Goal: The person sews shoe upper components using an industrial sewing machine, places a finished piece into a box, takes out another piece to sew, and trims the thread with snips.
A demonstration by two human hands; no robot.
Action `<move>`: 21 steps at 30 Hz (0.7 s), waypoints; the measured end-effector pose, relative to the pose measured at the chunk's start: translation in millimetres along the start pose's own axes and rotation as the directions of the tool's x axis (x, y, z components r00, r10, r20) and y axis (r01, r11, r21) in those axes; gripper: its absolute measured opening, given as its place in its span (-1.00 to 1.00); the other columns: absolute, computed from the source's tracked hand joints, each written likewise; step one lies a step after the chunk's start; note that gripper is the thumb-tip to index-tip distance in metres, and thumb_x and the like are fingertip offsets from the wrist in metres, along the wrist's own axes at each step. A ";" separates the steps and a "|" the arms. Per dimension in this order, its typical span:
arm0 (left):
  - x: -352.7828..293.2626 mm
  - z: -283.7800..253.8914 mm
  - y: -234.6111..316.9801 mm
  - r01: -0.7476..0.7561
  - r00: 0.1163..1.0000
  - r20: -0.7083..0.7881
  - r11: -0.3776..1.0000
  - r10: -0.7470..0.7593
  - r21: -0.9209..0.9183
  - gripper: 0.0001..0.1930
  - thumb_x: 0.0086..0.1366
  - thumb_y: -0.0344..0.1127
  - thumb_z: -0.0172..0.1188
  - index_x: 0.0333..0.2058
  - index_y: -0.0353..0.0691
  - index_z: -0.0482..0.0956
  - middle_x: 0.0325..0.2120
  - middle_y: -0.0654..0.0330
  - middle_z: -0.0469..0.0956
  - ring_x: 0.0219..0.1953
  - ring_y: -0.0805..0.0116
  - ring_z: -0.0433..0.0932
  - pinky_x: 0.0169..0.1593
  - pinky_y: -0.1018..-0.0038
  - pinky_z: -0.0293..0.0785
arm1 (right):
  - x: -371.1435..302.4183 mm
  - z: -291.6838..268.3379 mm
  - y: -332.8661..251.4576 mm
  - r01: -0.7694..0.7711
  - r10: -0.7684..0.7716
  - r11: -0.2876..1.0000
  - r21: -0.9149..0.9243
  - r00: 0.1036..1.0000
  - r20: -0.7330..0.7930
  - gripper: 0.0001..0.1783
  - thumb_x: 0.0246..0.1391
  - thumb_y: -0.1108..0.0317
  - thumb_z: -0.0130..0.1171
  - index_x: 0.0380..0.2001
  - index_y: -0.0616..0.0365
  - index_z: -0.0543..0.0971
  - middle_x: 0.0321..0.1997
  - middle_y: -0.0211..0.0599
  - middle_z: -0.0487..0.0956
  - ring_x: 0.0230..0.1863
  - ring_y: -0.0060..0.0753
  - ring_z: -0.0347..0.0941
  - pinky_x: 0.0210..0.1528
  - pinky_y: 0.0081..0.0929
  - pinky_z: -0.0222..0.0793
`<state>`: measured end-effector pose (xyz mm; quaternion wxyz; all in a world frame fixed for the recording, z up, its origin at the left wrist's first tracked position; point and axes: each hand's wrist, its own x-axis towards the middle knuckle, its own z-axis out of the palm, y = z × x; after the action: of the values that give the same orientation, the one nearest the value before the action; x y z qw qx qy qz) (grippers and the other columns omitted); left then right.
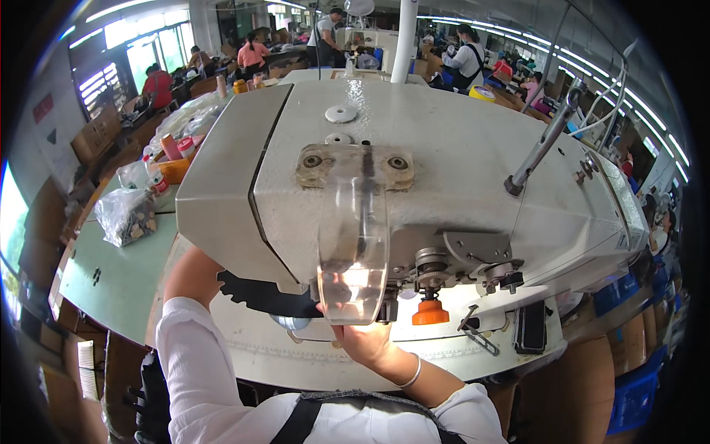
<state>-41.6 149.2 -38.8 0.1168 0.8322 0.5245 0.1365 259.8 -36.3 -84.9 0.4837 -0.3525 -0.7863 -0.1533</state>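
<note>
Transparent guard (353,255) partly screened the right hand (367,343), near the machine bed's (462,357) front edge; left hand seemed hidden, both grips indeterminable.

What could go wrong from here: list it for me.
The right hand is close to the clear guard; it might get pinched if the sewing machine runs. The left forearm disappears behind the machine, so a slip by that hand could go unseen. The bracelet might catch on a machine part.
</note>
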 end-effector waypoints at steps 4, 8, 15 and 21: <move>0.3 -3.9 -4.0 -0.007 1.000 0.010 0.999 0.006 0.036 -0.69 0.09 -0.56 0.24 -0.14 -0.31 0.58 -0.16 -0.04 0.57 -0.12 0.01 0.54 -0.04 0.17 0.48 | 0.9 0.9 2.6 -0.040 0.040 0.999 -0.037 0.999 0.007 -0.66 0.05 0.11 0.46 -0.45 0.05 0.52 -0.57 -0.47 0.47 -0.67 -0.42 0.37 -0.72 -0.46 0.21; -5.1 -8.2 -6.1 -0.004 1.000 0.011 0.998 0.003 0.062 -0.69 0.08 -0.56 0.24 -0.13 -0.31 0.58 -0.15 -0.06 0.57 -0.11 -0.01 0.54 -0.03 0.16 0.48 | 1.7 2.2 3.8 -0.063 0.064 0.995 0.083 0.998 -0.009 -0.61 0.04 0.11 0.47 -0.56 0.01 0.45 -0.61 -0.51 0.40 -0.73 -0.47 0.28 -0.76 -0.46 0.10; -17.2 -9.3 -13.5 -0.022 1.000 -0.005 0.994 0.023 0.109 -0.67 0.08 -0.57 0.22 -0.12 -0.31 0.57 -0.13 -0.08 0.56 -0.09 -0.05 0.54 -0.02 0.13 0.48 | -7.0 6.6 4.9 -0.065 0.068 0.989 0.129 0.998 -0.013 -0.57 0.04 0.17 0.47 -0.65 0.04 0.42 -0.67 -0.48 0.36 -0.77 -0.42 0.25 -0.77 -0.43 0.08; -59.4 -5.4 -28.5 -0.117 0.989 -0.064 0.964 0.136 0.239 -0.66 0.08 -0.58 0.21 -0.11 -0.31 0.57 -0.12 -0.10 0.56 -0.08 -0.09 0.54 -0.01 0.11 0.48 | -12.2 11.7 3.6 -0.008 0.013 0.983 0.182 1.000 -0.028 -0.86 -0.01 0.29 0.32 -0.45 0.10 0.62 -0.49 -0.31 0.60 -0.48 -0.25 0.57 -0.37 -0.34 0.52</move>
<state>-91.9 107.7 -49.6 -0.0126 0.8659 0.4870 0.1139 258.2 -31.9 -101.5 0.5261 -0.3088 -0.7880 -0.0834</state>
